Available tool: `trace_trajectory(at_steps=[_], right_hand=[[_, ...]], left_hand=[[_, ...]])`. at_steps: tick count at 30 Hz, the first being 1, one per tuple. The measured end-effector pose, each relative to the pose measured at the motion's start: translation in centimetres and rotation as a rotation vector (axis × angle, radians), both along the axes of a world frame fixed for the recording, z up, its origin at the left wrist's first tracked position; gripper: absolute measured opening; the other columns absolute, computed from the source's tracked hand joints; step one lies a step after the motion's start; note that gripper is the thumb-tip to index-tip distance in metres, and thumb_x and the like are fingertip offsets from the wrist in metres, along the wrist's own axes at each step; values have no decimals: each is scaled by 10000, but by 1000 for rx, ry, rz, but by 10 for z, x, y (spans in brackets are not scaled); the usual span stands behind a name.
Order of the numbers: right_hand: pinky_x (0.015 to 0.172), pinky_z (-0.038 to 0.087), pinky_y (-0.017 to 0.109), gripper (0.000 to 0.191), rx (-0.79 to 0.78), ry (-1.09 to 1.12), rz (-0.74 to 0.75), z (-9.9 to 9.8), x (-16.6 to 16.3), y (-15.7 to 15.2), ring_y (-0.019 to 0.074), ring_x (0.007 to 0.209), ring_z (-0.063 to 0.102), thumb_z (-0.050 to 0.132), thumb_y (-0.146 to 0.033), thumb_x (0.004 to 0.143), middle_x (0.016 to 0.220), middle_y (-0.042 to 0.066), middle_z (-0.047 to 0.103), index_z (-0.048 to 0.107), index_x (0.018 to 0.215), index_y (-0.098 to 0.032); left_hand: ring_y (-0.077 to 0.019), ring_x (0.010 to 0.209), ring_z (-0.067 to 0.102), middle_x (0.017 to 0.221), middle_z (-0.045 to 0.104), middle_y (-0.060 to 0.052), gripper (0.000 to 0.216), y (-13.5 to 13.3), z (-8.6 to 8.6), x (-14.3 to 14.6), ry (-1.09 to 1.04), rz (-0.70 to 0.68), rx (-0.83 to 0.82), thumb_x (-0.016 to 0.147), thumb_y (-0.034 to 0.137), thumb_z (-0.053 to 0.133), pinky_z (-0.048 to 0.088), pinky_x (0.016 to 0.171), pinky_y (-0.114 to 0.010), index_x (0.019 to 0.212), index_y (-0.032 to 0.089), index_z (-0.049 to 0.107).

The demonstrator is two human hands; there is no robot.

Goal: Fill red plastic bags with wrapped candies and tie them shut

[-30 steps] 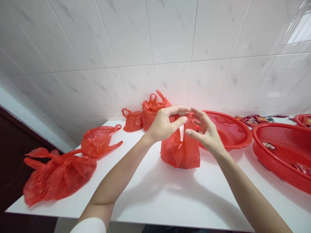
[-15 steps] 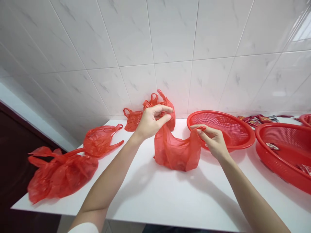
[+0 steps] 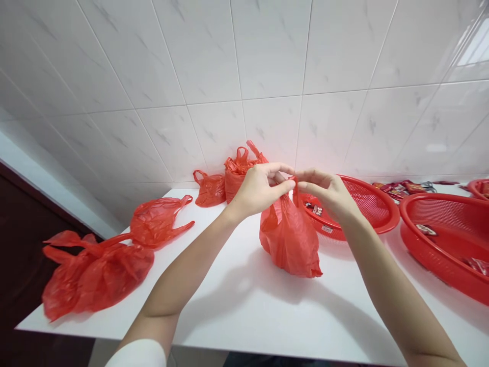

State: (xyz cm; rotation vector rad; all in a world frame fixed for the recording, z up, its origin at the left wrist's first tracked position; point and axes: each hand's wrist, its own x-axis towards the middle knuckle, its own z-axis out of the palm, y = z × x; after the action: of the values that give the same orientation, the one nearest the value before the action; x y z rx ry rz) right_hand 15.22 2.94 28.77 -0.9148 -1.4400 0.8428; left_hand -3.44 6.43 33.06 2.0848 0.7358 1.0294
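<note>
A red plastic bag (image 3: 291,237) stands in the middle of the white table (image 3: 244,316), its handles pulled up together. My left hand (image 3: 258,189) pinches the handles from the left, fingers closed on them. From the right, my right hand (image 3: 327,192) pinches the same handles. The two hands nearly touch above the bag. What the bag contains is hidden.
Several other red bags lie around: a big one (image 3: 95,275) at the left edge, one (image 3: 156,221) behind it, and two (image 3: 209,188) (image 3: 239,173) by the tiled wall. A red basket (image 3: 382,214) sits behind my right hand, another (image 3: 446,239) at right. Small packets (image 3: 401,189) lie by the wall.
My hands were apart half a second ago, holding the bag's mouth open. They have come together, gathering the handles above the bag, which now stands narrower and taller.
</note>
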Motion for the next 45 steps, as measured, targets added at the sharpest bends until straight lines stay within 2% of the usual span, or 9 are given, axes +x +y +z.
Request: trace_trajectory(at_steps=[6, 12, 18, 22, 27, 32, 36, 40, 45], right_hand=[[1041, 474, 458, 435, -35, -130, -20, -44, -7, -13, 303, 1181, 630, 792, -455, 791, 1218, 55, 727, 730, 1181, -273], [933, 552, 453, 398, -208, 493, 22, -73, -3, -3, 299, 959, 714, 815, -558, 720, 978, 84, 784, 790, 919, -214], [967, 539, 411, 309, -218, 665, 95, -75, 4, 1, 250, 923, 695, 839, -489, 702, 875, 46, 749, 753, 827, -220], [951, 535, 453, 236, -218, 660, 116, -78, 0, 2, 253, 898, 683, 805, -426, 731, 855, 35, 719, 705, 831, -237], [922, 542, 489, 222, -200, 574, 58, -83, 0, 3, 276, 915, 683, 744, -450, 764, 859, 48, 702, 668, 827, -251], [921, 546, 475, 261, -207, 538, 22, -87, 5, 2, 283, 969, 692, 772, -449, 736, 931, 65, 739, 688, 875, -245], [1007, 503, 471, 405, -192, 454, -27, -92, 8, 0, 292, 1088, 680, 828, -439, 697, 1069, 73, 764, 726, 1042, -254], [1077, 448, 441, 304, -185, 280, -54, -89, 13, -1, 305, 1221, 620, 815, -491, 741, 1194, 98, 741, 763, 872, -222], [915, 552, 439, 329, -133, 497, -22, -70, 17, 3, 248, 880, 711, 770, -555, 770, 811, 30, 741, 654, 716, -252]], left_hand=[[-129, 670, 684, 788, 725, -22, 157, 6, -2, 3, -119, 77, -17, 826, 245, 698, 558, 664, -256, 947, 146, 703], [-176, 810, 721, 867, 750, -39, 258, 17, 2, -25, -68, 119, -22, 732, 228, 762, 583, 825, -321, 975, 155, 720], [-219, 960, 704, 1030, 759, -67, 269, 29, 5, -72, -52, 316, 50, 700, 277, 780, 563, 915, -354, 951, 185, 747], [-246, 990, 701, 1284, 670, -124, 594, 36, -20, -93, 2, 361, -6, 693, 414, 810, 569, 901, -399, 1230, 204, 668], [-339, 1392, 485, 1571, 420, -166, 1067, 43, -69, -101, 3, 113, -218, 629, 423, 877, 416, 1133, -503, 1541, 285, 341], [-323, 1468, 387, 1634, 302, -185, 1132, 52, -97, -76, -35, 34, -406, 677, 398, 854, 351, 1183, -487, 1592, 264, 201], [-319, 1367, 504, 1536, 468, -181, 955, 65, -96, -54, -120, 55, -427, 656, 378, 855, 414, 1114, -465, 1491, 213, 421], [-264, 1035, 678, 1098, 743, -118, 501, 69, -84, -46, -155, 12, -413, 628, 413, 846, 526, 889, -374, 1023, 137, 711], [-160, 728, 635, 755, 688, -6, 316, 63, -63, -48, -358, 55, -440, 631, 430, 811, 498, 684, -281, 730, 171, 659]])
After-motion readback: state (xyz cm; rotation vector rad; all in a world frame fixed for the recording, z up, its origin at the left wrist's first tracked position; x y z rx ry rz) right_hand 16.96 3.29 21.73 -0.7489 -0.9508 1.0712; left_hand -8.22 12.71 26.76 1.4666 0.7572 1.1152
